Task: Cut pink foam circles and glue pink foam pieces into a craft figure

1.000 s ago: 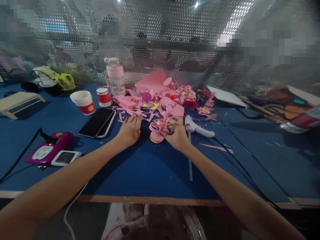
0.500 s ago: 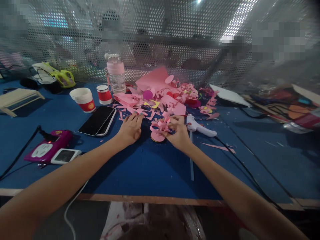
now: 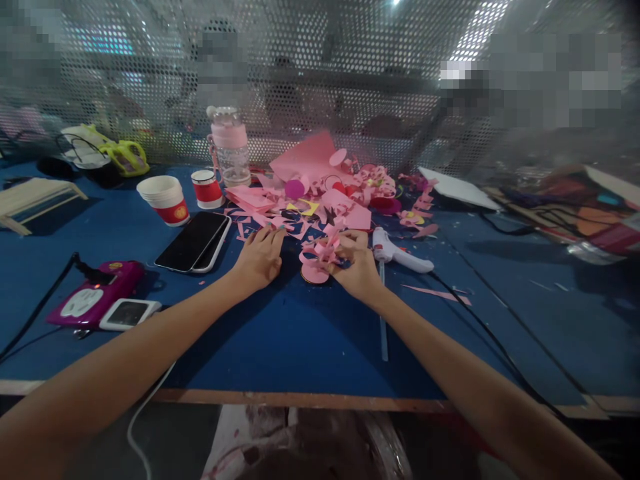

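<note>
My right hand (image 3: 357,265) pinches the side of a small pink paper craft (image 3: 315,272), made of curled strips on a round base. Its underside is partly hidden. My left hand (image 3: 260,260) rests palm down on the table to the left of it, fingers stretched towards the paper scraps and holding nothing that I can see. Just beyond both hands spreads a heap of pink paper pieces (image 3: 305,160), strips and discs. A white glue gun (image 3: 407,259) lies right of my right hand, a clear glue stick (image 3: 383,337) jutting from it towards me.
On the left are two stacked phones (image 3: 193,241), paper cups (image 3: 163,195), a clear bottle (image 3: 234,157) and a purple power strip (image 3: 103,293). A black cord (image 3: 490,333) crosses the blue table on the right. A perforated metal screen (image 3: 320,80) closes the back.
Both hands and the pink paper craft stay in nearly the same place. Only a slight shift of the whole view shows.
</note>
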{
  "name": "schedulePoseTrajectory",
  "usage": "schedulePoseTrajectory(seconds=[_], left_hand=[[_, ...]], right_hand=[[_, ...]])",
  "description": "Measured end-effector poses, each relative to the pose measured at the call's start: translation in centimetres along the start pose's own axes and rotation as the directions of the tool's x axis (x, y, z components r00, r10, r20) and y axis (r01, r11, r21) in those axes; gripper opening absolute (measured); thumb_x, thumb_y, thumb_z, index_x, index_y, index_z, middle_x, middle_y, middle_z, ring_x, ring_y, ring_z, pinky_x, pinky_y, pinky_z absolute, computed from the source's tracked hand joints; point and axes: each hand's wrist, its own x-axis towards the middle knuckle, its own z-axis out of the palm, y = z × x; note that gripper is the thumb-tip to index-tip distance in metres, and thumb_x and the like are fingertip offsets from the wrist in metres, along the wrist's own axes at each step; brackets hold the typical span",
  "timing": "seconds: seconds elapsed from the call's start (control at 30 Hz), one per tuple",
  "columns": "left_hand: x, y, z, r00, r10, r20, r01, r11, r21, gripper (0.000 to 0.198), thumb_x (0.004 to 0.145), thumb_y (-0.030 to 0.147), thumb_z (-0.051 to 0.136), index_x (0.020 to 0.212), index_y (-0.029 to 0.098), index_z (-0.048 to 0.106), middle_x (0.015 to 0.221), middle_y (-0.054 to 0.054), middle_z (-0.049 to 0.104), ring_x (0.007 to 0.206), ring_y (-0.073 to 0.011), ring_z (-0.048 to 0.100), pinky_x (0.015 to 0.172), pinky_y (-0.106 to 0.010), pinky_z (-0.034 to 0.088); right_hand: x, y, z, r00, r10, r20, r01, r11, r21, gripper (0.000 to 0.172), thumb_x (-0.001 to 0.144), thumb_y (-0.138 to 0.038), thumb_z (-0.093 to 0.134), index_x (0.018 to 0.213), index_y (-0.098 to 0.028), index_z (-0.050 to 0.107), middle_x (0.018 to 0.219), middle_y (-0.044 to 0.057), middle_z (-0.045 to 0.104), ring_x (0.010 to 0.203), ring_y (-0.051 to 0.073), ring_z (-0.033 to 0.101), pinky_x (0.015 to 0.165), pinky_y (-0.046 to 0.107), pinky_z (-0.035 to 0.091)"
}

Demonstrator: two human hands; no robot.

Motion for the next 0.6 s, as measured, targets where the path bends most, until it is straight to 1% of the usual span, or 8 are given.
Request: schedulePoseTrajectory(seconds=[0.07,0.17,0.23,0.3,0.37,0.4,0.5,0.6], left_hand=[[0.02,0.05,-0.04,1.0,0.0,-0.002,0.0,1.0,0.001,0.058,0.074,0.012,0.042,0.131,0.007,0.035,0.135,-0.016,0.044,0.129,-0.0271,0.032,0.104,-0.044,0.03],[0.04,0.12,-0.08,1.0,-0.006,0.0,0.006,1.0,-0.001,0.058,0.073,0.01,0.042,0.13,0.008,0.035,0.134,-0.017,0.044,0.129,-0.0274,0.033,0.103,-0.044,0.031],[0.02,0.13,-0.08,1.0,-0.008,0.002,0.008,1.0,-0.003,0.059,0.072,0.01,0.043,0.13,0.009,0.035,0.134,-0.017,0.044,0.129,-0.0274,0.032,0.103,-0.045,0.031],[0.0,0.13,-0.07,1.0,-0.009,-0.001,0.009,1.0,-0.004,0.059,0.072,0.01,0.043,0.131,0.009,0.034,0.134,-0.016,0.044,0.129,-0.0272,0.032,0.103,-0.045,0.031],[-0.02,0.12,-0.07,1.0,-0.006,-0.005,0.006,1.0,-0.005,0.059,0.072,0.011,0.043,0.131,0.009,0.035,0.133,-0.016,0.044,0.129,-0.0269,0.032,0.103,-0.045,0.031],[-0.02,0.11,-0.09,1.0,-0.003,-0.005,0.003,1.0,-0.004,0.059,0.072,0.011,0.043,0.131,0.009,0.035,0.133,-0.016,0.045,0.129,-0.0268,0.032,0.103,-0.044,0.031],[-0.02,0.14,-0.18,1.0,0.002,-0.001,-0.002,1.0,-0.002,0.059,0.072,0.011,0.042,0.13,0.007,0.035,0.134,-0.016,0.044,0.129,-0.0272,0.032,0.103,-0.044,0.031],[-0.01,0.2,-0.28,1.0,-0.004,0.006,0.004,1.0,-0.009,0.058,0.073,0.011,0.042,0.13,0.006,0.035,0.134,-0.017,0.044,0.129,-0.0276,0.032,0.104,-0.044,0.03]], right_hand=[[-0.06,0.06,0.06,1.0,0.008,-0.01,-0.008,1.0,0.01,0.035,0.064,-0.038,0.072,0.091,-0.018,0.062,0.109,0.011,0.045,0.075,0.016,0.062,0.068,0.033,0.057],[-0.05,0.13,0.08,1.0,-0.015,-0.021,0.015,1.0,0.001,0.032,0.064,-0.039,0.072,0.088,-0.019,0.062,0.107,0.011,0.047,0.079,0.018,0.061,0.07,0.034,0.056],[0.03,0.12,0.03,0.999,-0.035,-0.007,0.035,0.999,-0.015,0.029,0.065,-0.037,0.071,0.085,-0.019,0.063,0.104,0.011,0.049,0.081,0.019,0.061,0.073,0.036,0.056],[0.13,0.07,-0.02,0.998,-0.059,0.008,0.06,0.997,-0.047,0.025,0.066,-0.037,0.071,0.081,-0.018,0.064,0.098,0.011,0.051,0.09,0.023,0.059,0.077,0.038,0.055],[0.2,0.01,-0.05,0.997,-0.081,0.013,0.082,0.994,-0.078,0.023,0.066,-0.038,0.071,0.076,-0.018,0.065,0.094,0.011,0.053,0.101,0.027,0.054,0.08,0.039,0.054],[0.22,-0.01,-0.05,0.997,-0.082,0.008,0.082,0.993,-0.079,0.024,0.065,-0.04,0.071,0.076,-0.019,0.065,0.095,0.012,0.053,0.104,0.028,0.053,0.079,0.039,0.054],[0.2,-0.04,-0.01,0.998,-0.066,0.001,0.066,0.996,-0.054,0.029,0.064,-0.043,0.071,0.08,-0.019,0.066,0.1,0.012,0.052,0.102,0.027,0.054,0.075,0.037,0.055],[0.15,-0.02,0.0,0.998,-0.064,0.016,0.065,0.996,-0.067,0.029,0.064,-0.041,0.072,0.083,-0.019,0.066,0.099,0.012,0.052,0.105,0.028,0.052,0.077,0.038,0.054]])
